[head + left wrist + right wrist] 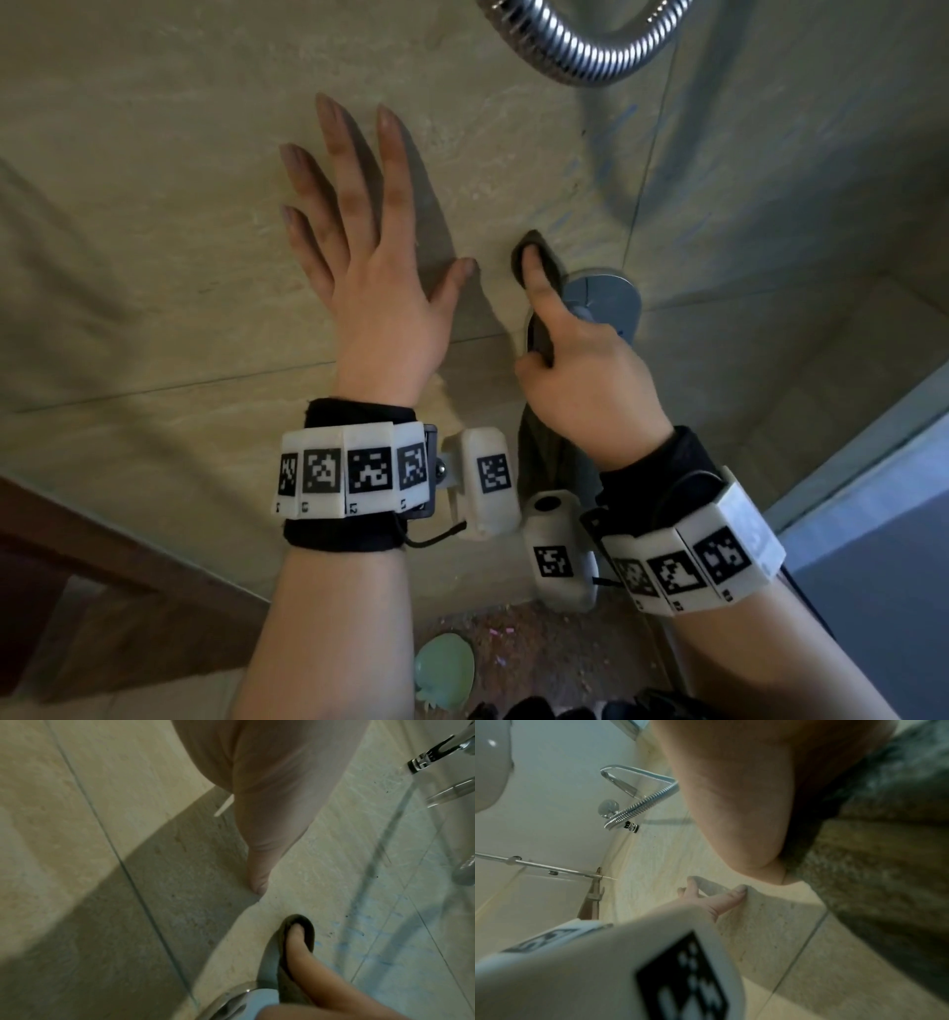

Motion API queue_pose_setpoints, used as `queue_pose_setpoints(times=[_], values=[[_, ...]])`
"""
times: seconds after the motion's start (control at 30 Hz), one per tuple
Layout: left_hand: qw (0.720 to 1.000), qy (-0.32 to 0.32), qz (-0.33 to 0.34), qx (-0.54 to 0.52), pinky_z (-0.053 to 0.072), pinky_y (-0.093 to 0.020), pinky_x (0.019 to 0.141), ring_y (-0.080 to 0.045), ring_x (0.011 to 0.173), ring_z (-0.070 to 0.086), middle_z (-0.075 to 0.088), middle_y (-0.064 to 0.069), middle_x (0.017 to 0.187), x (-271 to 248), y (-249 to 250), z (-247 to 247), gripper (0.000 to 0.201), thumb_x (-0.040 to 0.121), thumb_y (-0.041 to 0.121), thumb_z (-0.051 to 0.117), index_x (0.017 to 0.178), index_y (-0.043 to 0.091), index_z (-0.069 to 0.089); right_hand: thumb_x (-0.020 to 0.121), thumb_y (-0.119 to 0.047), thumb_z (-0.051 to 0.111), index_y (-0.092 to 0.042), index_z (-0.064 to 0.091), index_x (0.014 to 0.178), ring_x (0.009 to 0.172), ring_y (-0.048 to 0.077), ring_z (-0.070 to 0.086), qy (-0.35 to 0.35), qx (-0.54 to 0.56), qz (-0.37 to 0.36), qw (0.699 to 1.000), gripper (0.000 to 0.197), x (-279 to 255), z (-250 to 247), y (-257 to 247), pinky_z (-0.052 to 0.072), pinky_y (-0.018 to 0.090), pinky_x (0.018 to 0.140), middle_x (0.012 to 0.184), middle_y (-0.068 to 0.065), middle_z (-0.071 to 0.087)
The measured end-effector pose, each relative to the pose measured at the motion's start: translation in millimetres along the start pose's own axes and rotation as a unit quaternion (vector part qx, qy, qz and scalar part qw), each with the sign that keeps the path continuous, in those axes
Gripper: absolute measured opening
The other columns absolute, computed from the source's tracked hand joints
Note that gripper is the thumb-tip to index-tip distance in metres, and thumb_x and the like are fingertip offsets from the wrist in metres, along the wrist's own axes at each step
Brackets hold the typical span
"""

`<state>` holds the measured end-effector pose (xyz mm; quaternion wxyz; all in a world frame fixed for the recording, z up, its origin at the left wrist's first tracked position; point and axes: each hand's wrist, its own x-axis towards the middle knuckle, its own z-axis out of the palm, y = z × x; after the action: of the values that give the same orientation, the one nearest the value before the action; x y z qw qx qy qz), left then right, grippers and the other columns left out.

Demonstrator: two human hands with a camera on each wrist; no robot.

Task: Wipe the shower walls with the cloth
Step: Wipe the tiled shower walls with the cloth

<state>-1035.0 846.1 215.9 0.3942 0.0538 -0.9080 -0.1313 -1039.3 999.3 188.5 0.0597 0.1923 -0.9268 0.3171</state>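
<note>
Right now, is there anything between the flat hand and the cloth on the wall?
Nothing. In the head view only bare beige wall tile separates the left hand, at its thumb, from the dark cloth under the right hand.

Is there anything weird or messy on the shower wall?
Yes. Faint blue streaks and small dark specks mark the beige tiled wall, right of the dark grey cloth that the right hand presses on it.

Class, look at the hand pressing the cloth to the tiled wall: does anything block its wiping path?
Yes. The chrome tap fitting sits directly beside and below the cloth under the right hand, and the left hand lies flat on the wall alongside. Upward looks clear.
</note>
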Motion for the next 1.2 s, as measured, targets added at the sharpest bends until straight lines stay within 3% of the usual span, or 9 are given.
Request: queue_pose_setpoints(times=[0.13, 0.27, 0.4, 0.6, 0.73, 0.83, 0.9, 1.07, 1.2], values=[[1.000, -0.003, 0.000, 0.001, -0.007, -0.055, 0.115, -0.049, 0.143, -0.009, -0.003, -0.025, 0.159, 0.0, 0.2, -0.1, 0.100, 0.084, 0.042, 0.068, 0.155, 0.011, 0.004, 0.089, -0.013, 0.047, -0.044, -0.008, 0.149, 0.060, 0.022, 0.052, 0.023, 0.050, 0.037, 0.998, 0.087, -0.8, -1.3, 4.2, 0.040, 0.031, 0.052, 0.066, -0.003, 0.046], [1.000, -0.001, 0.001, 0.001, -0.006, -0.056, 0.115, -0.049, 0.143, -0.008, -0.003, -0.025, 0.159, -0.5, -0.6, 0.9, 0.100, 0.084, 0.042, 0.069, 0.155, 0.012, 0.005, 0.091, -0.014, 0.048, -0.034, -0.022, 0.148, 0.062, 0.026, 0.059, 0.041, 0.112, 0.077, 0.990, 0.092, 2.3, -8.7, 6.5, 0.053, 0.043, 0.060, 0.068, -0.002, 0.055], [1.000, 0.005, 0.007, 0.007, -0.005, -0.055, 0.115, -0.049, 0.144, -0.006, -0.001, -0.024, 0.159, -0.5, -1.8, 0.2, 0.100, 0.083, 0.044, 0.069, 0.155, 0.013, 0.006, 0.092, -0.013, 0.048, -0.027, -0.028, 0.146, 0.059, 0.022, 0.057, 0.023, 0.172, 0.076, 0.982, 0.094, 5.7, -0.4, 2.0, 0.048, 0.037, 0.056, 0.073, 0.006, 0.058], [0.999, 0.009, 0.041, 0.032, 0.000, -0.059, 0.115, -0.051, 0.143, 0.002, 0.008, -0.024, 0.159, 2.1, -13.8, -5.9, 0.099, 0.081, 0.053, 0.067, 0.155, 0.015, 0.013, 0.089, -0.009, 0.050, -0.019, -0.029, 0.146, 0.069, 0.030, 0.062, -0.014, 0.128, 0.052, 0.990, 0.098, 3.0, 19.4, -12.2, 0.054, 0.050, 0.068, 0.082, 0.011, 0.062], [0.998, -0.012, 0.058, 0.032, -0.003, -0.060, 0.114, -0.052, 0.143, -0.001, 0.005, -0.025, 0.159, 4.3, -20.6, -7.1, 0.099, 0.082, 0.053, 0.066, 0.155, 0.016, 0.009, 0.087, -0.006, 0.047, -0.018, -0.031, 0.144, 0.058, 0.030, 0.060, -0.044, 0.132, 0.042, 0.989, 0.098, 0.7, 39.8, -17.3, 0.052, 0.053, 0.065, 0.066, 0.015, 0.062], [0.997, -0.023, 0.071, 0.033, -0.007, -0.057, 0.114, -0.052, 0.142, -0.003, 0.003, -0.024, 0.159, 4.3, -26.3, -8.4, 0.098, 0.084, 0.052, 0.065, 0.155, 0.016, 0.007, 0.090, -0.004, 0.046, -0.017, -0.028, 0.146, 0.086, 0.041, 0.062, -0.028, 0.159, 0.066, 0.985, 0.094, 1.4, 38.7, -20.9, 0.052, 0.053, 0.081, 0.107, 0.033, 0.060], [0.996, -0.026, 0.084, 0.035, -0.007, -0.056, 0.114, -0.052, 0.142, -0.003, 0.003, -0.023, 0.159, 3.9, -28.8, -9.5, 0.097, 0.085, 0.051, 0.065, 0.155, 0.016, 0.007, 0.091, -0.004, 0.047, -0.017, -0.027, 0.147, 0.094, 0.042, 0.060, 0.009, 0.179, 0.083, 0.980, 0.093, 4.1, 32.3, -21.5, 0.050, 0.053, 0.085, 0.117, 0.031, 0.055], [0.994, -0.031, 0.100, 0.039, -0.008, -0.055, 0.114, -0.050, 0.143, -0.005, 0.001, -0.021, 0.160, 2.7, -34.0, -10.7, 0.096, 0.086, 0.046, 0.064, 0.155, 0.017, 0.004, 0.095, -0.010, 0.046, -0.012, -0.027, 0.146, 0.063, 0.015, 0.054, 0.115, 0.227, 0.144, 0.956, 0.090, 18.6, 5.8, -8.9, 0.043, 0.018, 0.051, 0.076, -0.001, 0.054], [0.993, -0.035, 0.109, 0.036, -0.010, -0.054, 0.113, -0.049, 0.143, -0.006, -0.001, -0.020, 0.161, 3.1, -36.0, -9.8, 0.096, 0.087, 0.047, 0.063, 0.155, 0.018, 0.002, 0.090, -0.012, 0.050, -0.014, -0.029, 0.146, 0.060, 0.023, 0.053, 0.120, 0.197, 0.121, 0.965, 0.096, 18.4, 23.7, -18.5, 0.044, 0.034, 0.055, 0.072, 0.006, 0.054]])
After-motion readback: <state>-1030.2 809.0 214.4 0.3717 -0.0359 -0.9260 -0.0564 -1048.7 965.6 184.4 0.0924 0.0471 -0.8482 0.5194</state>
